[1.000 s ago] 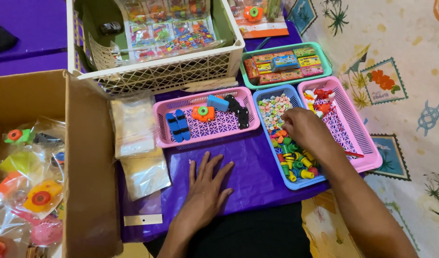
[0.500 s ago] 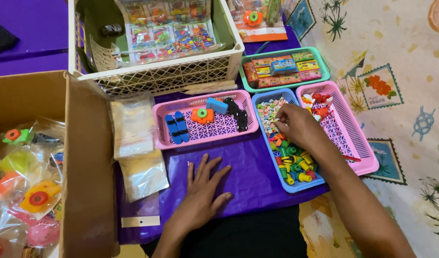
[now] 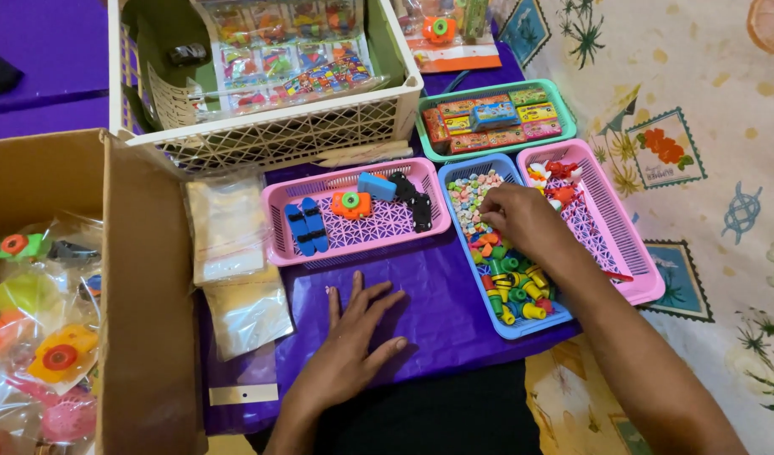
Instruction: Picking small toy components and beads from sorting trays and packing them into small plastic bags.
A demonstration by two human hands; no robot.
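To the far left of the left hand point(image 3: 349, 350) stands the biggest thing in view, an open cardboard box point(image 3: 130, 278) already holding a good heap of clear bags with bright plastic toys point(image 3: 41, 337) sealed inside, so that part of the packing looks well under way. Ahead of both hands is a white lattice crate point(image 3: 269, 135) stacked with flat printed packets, and just left of the left hand lie small piles of empty clear bags point(image 3: 231, 227), which I judge to mean many sets are still to be filled. The left hand lies flat and open, fingers spread, palm down on the purple sheet point(image 3: 437, 320), holding nothing. Directly beyond it is a pink tray point(image 3: 277, 223) with blue, orange and black toy pieces, seemingly untouched for now. The right hand point(image 3: 526, 223) reaches into the blue tray point(image 3: 522, 324) just to the right of the left hand; its fingers are curled down among the small pale beads and coloured pegs point(image 3: 517, 286), and I cannot tell whether it has pinched a piece, since the fingertips are hidden. To the right of that hand is a second pink tray point(image 3: 631, 253) with red pieces, and beyond it a green tray point(image 3: 564, 126) of small boxes. All the trays remain well stocked.
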